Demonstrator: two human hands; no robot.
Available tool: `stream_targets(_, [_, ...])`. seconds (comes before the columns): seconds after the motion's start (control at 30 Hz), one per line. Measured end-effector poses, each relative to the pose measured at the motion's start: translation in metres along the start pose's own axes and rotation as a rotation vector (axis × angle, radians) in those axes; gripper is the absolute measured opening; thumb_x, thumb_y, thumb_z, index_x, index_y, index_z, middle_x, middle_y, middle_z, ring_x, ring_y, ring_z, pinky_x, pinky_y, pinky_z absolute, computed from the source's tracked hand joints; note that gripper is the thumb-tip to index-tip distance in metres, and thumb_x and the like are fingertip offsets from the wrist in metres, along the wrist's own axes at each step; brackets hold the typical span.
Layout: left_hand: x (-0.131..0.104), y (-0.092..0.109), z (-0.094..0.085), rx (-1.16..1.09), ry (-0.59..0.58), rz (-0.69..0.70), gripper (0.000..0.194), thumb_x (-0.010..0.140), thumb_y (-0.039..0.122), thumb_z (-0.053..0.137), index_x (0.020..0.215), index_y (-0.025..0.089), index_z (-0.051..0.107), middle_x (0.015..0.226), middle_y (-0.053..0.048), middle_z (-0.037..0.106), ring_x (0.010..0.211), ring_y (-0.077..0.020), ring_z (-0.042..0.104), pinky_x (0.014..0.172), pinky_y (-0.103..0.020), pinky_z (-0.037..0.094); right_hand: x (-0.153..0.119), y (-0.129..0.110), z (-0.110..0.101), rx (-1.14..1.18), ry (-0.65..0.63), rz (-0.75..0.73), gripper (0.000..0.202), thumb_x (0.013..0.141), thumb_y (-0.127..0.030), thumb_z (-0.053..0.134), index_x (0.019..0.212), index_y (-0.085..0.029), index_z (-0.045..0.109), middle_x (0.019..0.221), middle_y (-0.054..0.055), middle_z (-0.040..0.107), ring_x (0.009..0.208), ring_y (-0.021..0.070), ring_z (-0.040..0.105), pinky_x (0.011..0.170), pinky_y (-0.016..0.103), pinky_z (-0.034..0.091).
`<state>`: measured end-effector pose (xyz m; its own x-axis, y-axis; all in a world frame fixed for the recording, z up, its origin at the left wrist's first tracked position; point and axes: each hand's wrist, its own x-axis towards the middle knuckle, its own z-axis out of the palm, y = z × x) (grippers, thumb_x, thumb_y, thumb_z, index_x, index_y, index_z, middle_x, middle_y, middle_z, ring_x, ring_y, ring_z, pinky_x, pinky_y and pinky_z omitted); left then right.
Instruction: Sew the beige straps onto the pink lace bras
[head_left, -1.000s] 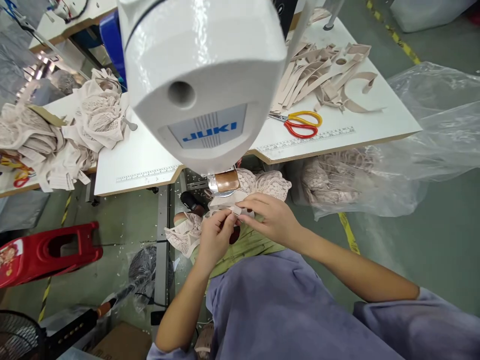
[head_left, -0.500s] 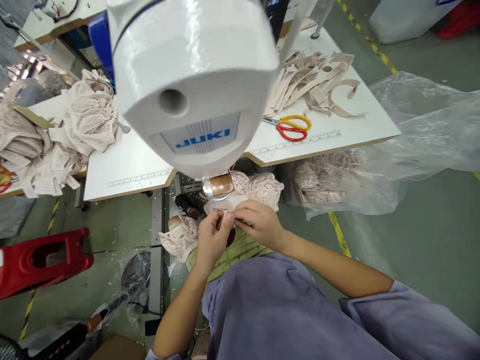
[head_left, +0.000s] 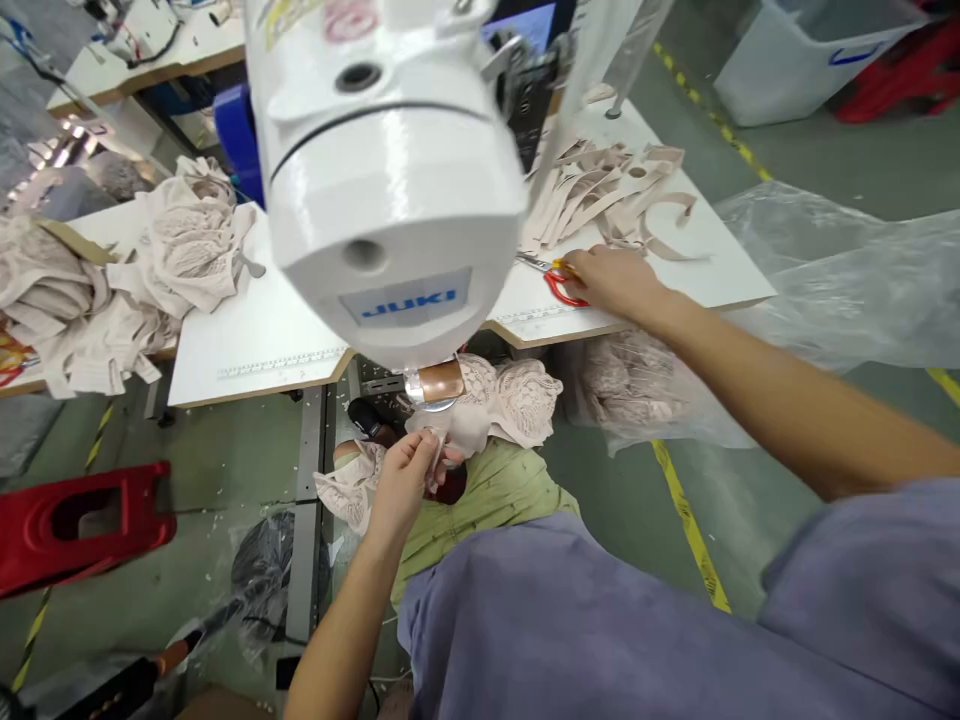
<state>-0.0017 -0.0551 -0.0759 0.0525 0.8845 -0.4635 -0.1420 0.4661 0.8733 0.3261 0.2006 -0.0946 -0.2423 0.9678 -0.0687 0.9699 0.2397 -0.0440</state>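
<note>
R hand point(head_left: 616, 283) nearer scissors point(head_left: 559, 290): fingers grip yellow handle, blades pointing L of them; L hand point(head_left: 405, 478) fingers pinch lace garment point(head_left: 466, 425).

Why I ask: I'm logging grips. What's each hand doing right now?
Left hand: closed, pinching the bra.
Right hand: on the handles of the scissors; whether closed, can't tell.

Blue "JUKI" lettering stands on the front plate of the white sewing machine head point(head_left: 397, 200).
</note>
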Motion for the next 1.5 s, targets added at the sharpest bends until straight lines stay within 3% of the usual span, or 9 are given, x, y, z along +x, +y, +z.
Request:
stream_targets(0.1, [-0.003, 0.003, -0.002, -0.084, 0.050, -0.029, 0.040, 0.085, 0.054, 0.065, 0.080, 0.015, 0.068, 0.065, -0.002, 0.063, 0.053, -0.0082, 0.046, 0.048, -0.020, 0.032, -0.048, -0.011, -0.001, 0.138, -0.002, 0.012, 0.040, 0.093, -0.035, 0.054, 0.122, -0.008, 0.057, 0.105, 0.022, 0.068, 0.082, 0.0243, 0.061, 0.066, 0.033, 0.039])
stream_targets(0.2, [-0.006, 0.006, -0.003, -0.155, 0.083, -0.052, 0.041, 0.082, 0.056, 0.068, 0.086, 0.015, 0.067, 0.075, -0.004, 0.069, 0.061, -0.0117, 0.058, 0.051, -0.021, 0.038, -0.126, -0.038, -0.006, 0.384, -0.048, 0.050, 0.035, 0.087, -0.044, 0.060, 0.114, -0.022, 0.060, 0.089, 0.011, 0.071, 0.067, 0.0223, 0.062, 0.056, 0.032, 0.044])
stream_targets(0.3, [-0.007, 0.010, -0.001, -0.144, 0.051, -0.032, 0.037, 0.086, 0.052, 0.066, 0.082, 0.015, 0.065, 0.073, -0.004, 0.068, 0.060, -0.0110, 0.057, 0.053, -0.021, 0.040, -0.195, -0.078, -0.010, 0.515, -0.142, -0.243, 0.033, 0.085, -0.041, 0.063, 0.115, -0.029, 0.060, 0.108, 0.011, 0.071, 0.071, 0.0217, 0.066, 0.057, 0.034, 0.052])
stream_targets(0.37, [-0.008, 0.012, 0.002, -0.095, 0.029, -0.010, 0.035, 0.090, 0.049, 0.061, 0.082, 0.015, 0.067, 0.065, -0.001, 0.063, 0.054, -0.0085, 0.050, 0.052, -0.021, 0.038, -0.218, -0.103, -0.012, 0.528, -0.131, -0.391, 0.033, 0.086, -0.039, 0.062, 0.117, -0.028, 0.060, 0.117, 0.010, 0.070, 0.069, 0.0202, 0.067, 0.056, 0.034, 0.053])
stream_targets(0.6, [-0.012, 0.013, 0.004, 0.044, 0.014, 0.018, 0.035, 0.094, 0.046, 0.054, 0.079, 0.016, 0.066, 0.071, -0.002, 0.063, 0.055, -0.0082, 0.042, 0.053, -0.022, 0.035, -0.204, -0.143, -0.004, 0.563, -0.029, -0.483, 0.030, 0.092, -0.035, 0.058, 0.119, -0.022, 0.061, 0.115, 0.010, 0.071, 0.068, 0.0183, 0.068, 0.052, 0.030, 0.049])
stream_targets(0.87, [-0.012, 0.007, -0.005, -0.084, 0.014, -0.057, 0.015, 0.082, 0.029, 0.054, 0.074, 0.018, 0.058, 0.060, 0.004, 0.049, 0.050, -0.0072, 0.031, 0.049, -0.024, 0.020, -0.208, -0.130, 0.000, 0.651, -0.165, -0.483, 0.028, 0.095, -0.038, 0.055, 0.119, -0.026, 0.062, 0.095, 0.005, 0.073, 0.062, 0.0171, 0.065, 0.050, 0.029, 0.047])
stream_targets(1.07, [-0.009, -0.001, -0.010, -0.227, 0.001, -0.074, 0.033, 0.081, 0.048, 0.067, 0.076, 0.016, 0.063, 0.050, 0.008, 0.033, 0.046, -0.0059, 0.023, 0.048, -0.024, 0.016, -0.221, -0.130, -0.007, 0.778, -0.222, -0.344, 0.033, 0.083, -0.035, 0.064, 0.114, -0.028, 0.057, 0.110, 0.007, 0.070, 0.058, 0.0149, 0.058, 0.051, 0.031, 0.052])
stream_targets(1.3, [-0.015, 0.001, -0.008, -0.040, 0.096, 0.016, 0.040, 0.085, 0.054, 0.067, 0.071, 0.017, 0.058, 0.060, 0.002, 0.056, 0.052, -0.0073, 0.045, 0.051, -0.021, 0.034, -0.213, -0.151, -0.007, 0.792, -0.247, -0.351, 0.037, 0.079, -0.034, 0.067, 0.114, -0.027, 0.057, 0.103, 0.007, 0.070, 0.059, 0.0168, 0.060, 0.052, 0.034, 0.052])
stream_targets(1.5, [-0.018, 0.004, -0.011, 0.098, 0.142, 0.072, 0.032, 0.091, 0.047, 0.061, 0.079, 0.017, 0.061, 0.066, 0.002, 0.062, 0.060, -0.0090, 0.055, 0.061, -0.021, 0.045, -0.201, -0.165, -0.009, 0.789, -0.258, -0.345, 0.029, 0.083, -0.035, 0.061, 0.110, -0.025, 0.061, 0.091, 0.004, 0.070, 0.057, 0.0152, 0.059, 0.049, 0.029, 0.046])
